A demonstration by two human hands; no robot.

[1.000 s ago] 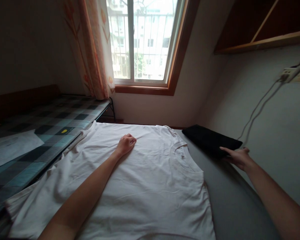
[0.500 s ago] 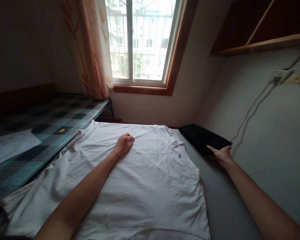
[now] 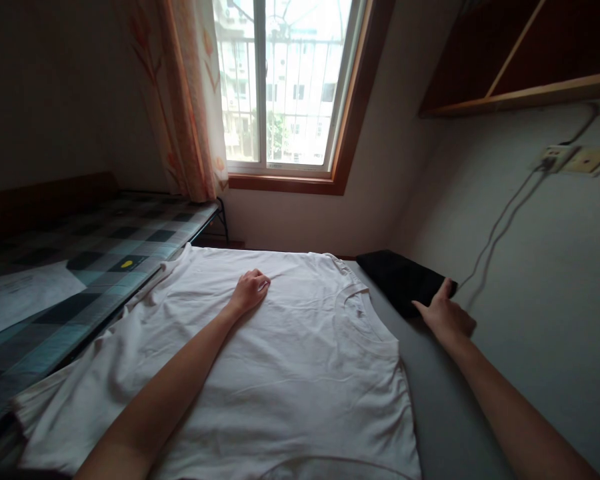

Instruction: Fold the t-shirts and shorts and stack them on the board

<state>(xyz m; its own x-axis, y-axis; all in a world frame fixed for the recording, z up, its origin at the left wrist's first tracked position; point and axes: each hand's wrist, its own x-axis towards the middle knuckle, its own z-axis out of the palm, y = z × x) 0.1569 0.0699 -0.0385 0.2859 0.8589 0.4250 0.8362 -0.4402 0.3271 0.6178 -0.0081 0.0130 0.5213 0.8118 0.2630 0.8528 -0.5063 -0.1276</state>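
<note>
A white T-shirt (image 3: 300,347) lies spread out on a grey surface (image 3: 430,393), its neckline toward the right. My left hand (image 3: 251,291) rests on the upper middle of the shirt, fingers curled; whether anything is pinched in them I cannot make out. Beyond the neckline, near the wall, lies a folded black cloth (image 3: 397,280). My right hand (image 3: 445,317) is at the near right end of this cloth, thumb and a finger spread apart and touching its edge. Its other fingers are bent and partly hidden.
On the left stands a bed with a checked mattress (image 3: 150,223), with a paper sheet (image 3: 30,293) on it. A window with a curtain (image 3: 185,100) is ahead. At right, a cable (image 3: 500,227) hangs from a wall socket (image 3: 555,159) below a wooden shelf (image 3: 530,93).
My right hand has shifted its hold at the black cloth's end, its fingers now spread over the edge. The left hand stays on the shirt. The view has tilted slightly.
</note>
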